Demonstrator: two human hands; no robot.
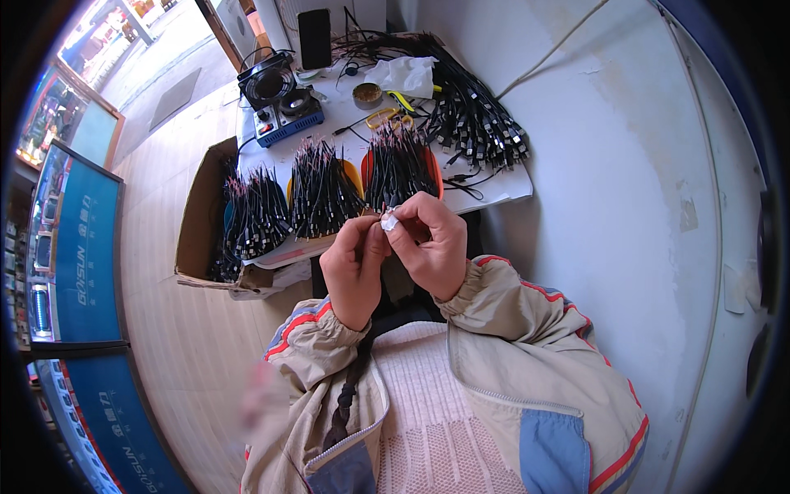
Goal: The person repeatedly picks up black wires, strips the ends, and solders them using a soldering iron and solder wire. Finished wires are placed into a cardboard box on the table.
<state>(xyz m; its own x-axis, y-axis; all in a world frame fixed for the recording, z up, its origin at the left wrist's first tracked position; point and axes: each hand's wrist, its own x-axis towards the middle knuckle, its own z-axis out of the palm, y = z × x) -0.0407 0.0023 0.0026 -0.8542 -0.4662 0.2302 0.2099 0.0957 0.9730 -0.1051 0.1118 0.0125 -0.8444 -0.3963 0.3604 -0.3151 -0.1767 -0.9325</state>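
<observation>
In front of my chest, my left hand (355,267) and my right hand (429,245) meet with thumbs and index fingers pinched. Between the fingertips shows a thin wire (381,215), mostly hidden by the fingers. A small white wrapping (389,222) sits at my right thumb tip; whether it is tape on the thumb or a held piece is unclear. Just beyond my hands, short black cables (401,169) with bare pinkish wire ends stand in an orange container (439,174). More bundles (323,185) fill a yellow container (352,173) to the left.
A cardboard box (197,218) with cables stands at the table's left. On the white table (502,183) are a blue-based device with a fan (284,103), a phone (314,39), a round tin (367,95), yellow-handled tools (401,100) and a large cable pile (481,123). A wall (609,206) rises at right.
</observation>
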